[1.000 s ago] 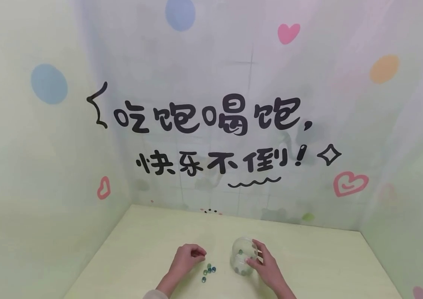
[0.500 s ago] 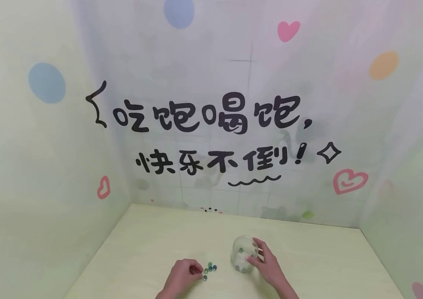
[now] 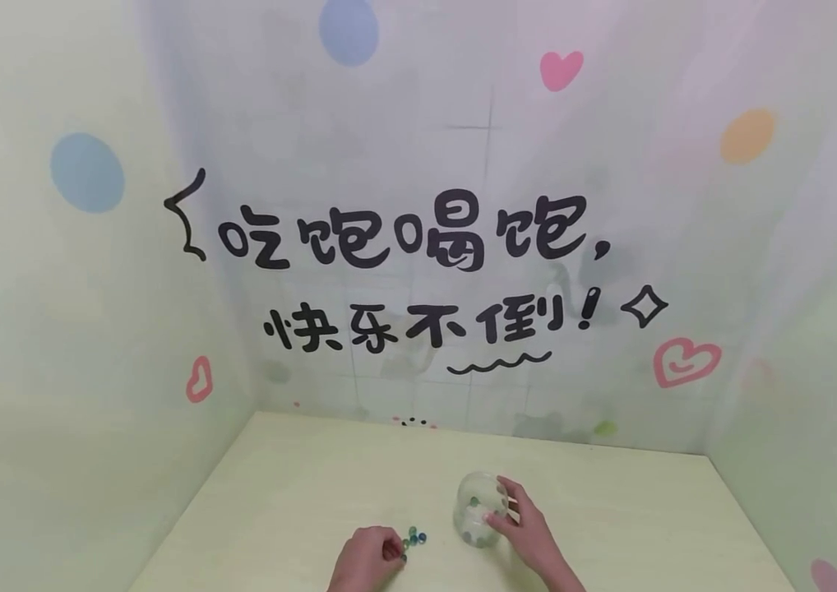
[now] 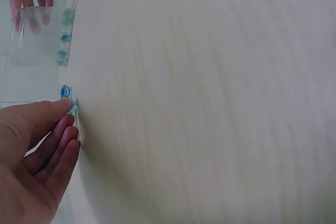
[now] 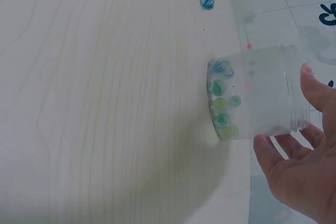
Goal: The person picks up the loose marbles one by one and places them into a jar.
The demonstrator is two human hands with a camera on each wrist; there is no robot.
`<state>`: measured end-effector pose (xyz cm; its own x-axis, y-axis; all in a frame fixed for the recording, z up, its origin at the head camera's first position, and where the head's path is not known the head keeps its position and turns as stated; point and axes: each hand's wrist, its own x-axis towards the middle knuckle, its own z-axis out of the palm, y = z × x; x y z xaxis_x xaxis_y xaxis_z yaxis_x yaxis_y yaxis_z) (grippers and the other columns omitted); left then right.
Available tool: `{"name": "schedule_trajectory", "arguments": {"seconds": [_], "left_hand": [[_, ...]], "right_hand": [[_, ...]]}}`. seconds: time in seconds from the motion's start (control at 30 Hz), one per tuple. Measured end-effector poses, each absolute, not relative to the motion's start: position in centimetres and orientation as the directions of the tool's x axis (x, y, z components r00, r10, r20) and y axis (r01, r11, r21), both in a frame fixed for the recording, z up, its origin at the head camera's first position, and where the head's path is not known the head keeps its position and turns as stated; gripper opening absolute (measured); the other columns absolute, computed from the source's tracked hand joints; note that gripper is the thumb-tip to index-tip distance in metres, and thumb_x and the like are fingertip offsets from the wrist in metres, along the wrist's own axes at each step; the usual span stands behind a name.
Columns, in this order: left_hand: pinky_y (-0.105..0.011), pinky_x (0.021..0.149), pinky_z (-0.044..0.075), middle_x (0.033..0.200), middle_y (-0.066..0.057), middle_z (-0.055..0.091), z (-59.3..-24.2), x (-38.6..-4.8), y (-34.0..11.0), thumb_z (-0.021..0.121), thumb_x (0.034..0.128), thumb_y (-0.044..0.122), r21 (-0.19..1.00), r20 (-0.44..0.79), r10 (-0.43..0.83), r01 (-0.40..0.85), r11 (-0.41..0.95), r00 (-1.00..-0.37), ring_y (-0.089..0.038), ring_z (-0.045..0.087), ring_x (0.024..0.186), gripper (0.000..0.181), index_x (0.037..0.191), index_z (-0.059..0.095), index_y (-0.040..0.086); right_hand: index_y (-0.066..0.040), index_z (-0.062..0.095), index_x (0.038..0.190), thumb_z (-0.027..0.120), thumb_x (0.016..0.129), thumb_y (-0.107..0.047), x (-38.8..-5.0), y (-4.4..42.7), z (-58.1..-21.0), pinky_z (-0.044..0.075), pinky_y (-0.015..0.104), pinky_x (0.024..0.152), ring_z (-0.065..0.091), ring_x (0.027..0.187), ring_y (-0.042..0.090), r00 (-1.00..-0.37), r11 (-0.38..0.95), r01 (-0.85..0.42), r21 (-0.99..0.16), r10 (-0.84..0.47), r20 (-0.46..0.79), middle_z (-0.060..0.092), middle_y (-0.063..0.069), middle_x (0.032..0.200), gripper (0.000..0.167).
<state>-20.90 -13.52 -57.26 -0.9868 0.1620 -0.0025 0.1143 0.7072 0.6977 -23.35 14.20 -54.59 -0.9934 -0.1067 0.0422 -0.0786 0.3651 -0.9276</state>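
My left hand (image 3: 368,559) is low over the table, thumb and fingertips closing on a small glass marble (image 3: 404,559) at the near end of a loose cluster. In the left wrist view the thumb of the left hand (image 4: 37,145) partly covers that marble (image 4: 73,106). A clear jar (image 3: 472,526) stands upright on the table to the right, several green, blue and yellowish marbles (image 5: 219,87) on its bottom. Its mouth has no lid. My right hand (image 3: 529,530) grips the jar near the rim, thumb on one side and fingers on the other.
Several more blue and green marbles (image 3: 414,539) lie loose between the left hand and the jar. The pale wooden table (image 3: 300,477) meets a printed curtain (image 3: 404,378) at the back, with walls at both sides.
My left hand has come down and toward me to the nearest marble. The right hand keeps its hold on the jar, which stays in place. The head view has shifted slightly.
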Motion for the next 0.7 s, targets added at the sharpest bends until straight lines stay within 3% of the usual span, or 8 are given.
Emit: {"name": "schedule_trajectory", "arguments": {"seconds": [0.7], "left_hand": [[-0.016, 0.061, 0.05, 0.077, 0.007, 0.068, -53.5, -22.4, -11.9, 0.077, 0.0823, 0.008, 0.796, 0.113, 0.163, 0.187, 0.576, -0.98, 0.0, 0.058, 0.068, 0.008, 0.085, 0.071, 0.012]], "right_hand": [[0.001, 0.04, 0.145, 0.072, 0.09, -0.012, -23.5, 14.2, -54.6, 0.048, 0.056, 0.105, 0.053, 0.127, 0.047, -0.994, 0.357, -0.071, -0.931, -0.108, 0.035, 0.046, 0.03, 0.146, 0.065]]}}
